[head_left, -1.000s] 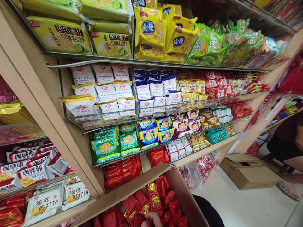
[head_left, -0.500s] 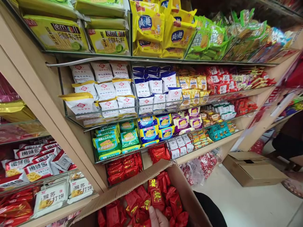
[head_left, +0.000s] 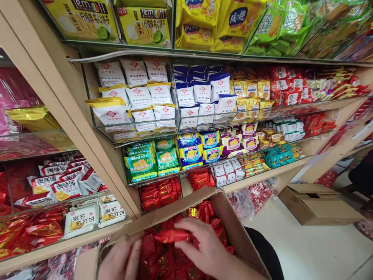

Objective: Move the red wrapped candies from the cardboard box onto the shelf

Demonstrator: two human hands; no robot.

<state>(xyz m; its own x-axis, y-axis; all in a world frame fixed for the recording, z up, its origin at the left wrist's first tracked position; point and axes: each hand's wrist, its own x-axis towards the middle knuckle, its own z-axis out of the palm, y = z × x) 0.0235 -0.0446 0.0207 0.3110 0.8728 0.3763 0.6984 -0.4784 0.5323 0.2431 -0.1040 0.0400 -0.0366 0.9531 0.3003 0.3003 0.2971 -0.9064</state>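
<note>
- Both hands now show inside the cardboard box [head_left: 177, 204], where half a second ago only one hand's edge peeked in at the bottom; the view has also tipped downward, so the top shelf row is cut off.
- Right hand [head_left: 205, 249]: its grip is clamped on a red packet [head_left: 171, 235], pinched between thumb and fingers and held level just above the heap of like red packets that fills the box.
- Left hand [head_left: 122, 260]: lies low among the packets at the box's near left; whether its grip is closed cannot be told.
- Shelf unit [head_left: 72, 128]: pale wood uprights with glass shelves [head_left: 151, 130], carrying white packets [head_left: 140, 97] above and green packs [head_left: 140, 163] below.
- Floor [head_left: 305, 252]: light and smooth, with a second box [head_left: 320, 206] standing on it to the right, well apart.
- Another person [head_left: 363, 177] shows partly at the right edge.
</note>
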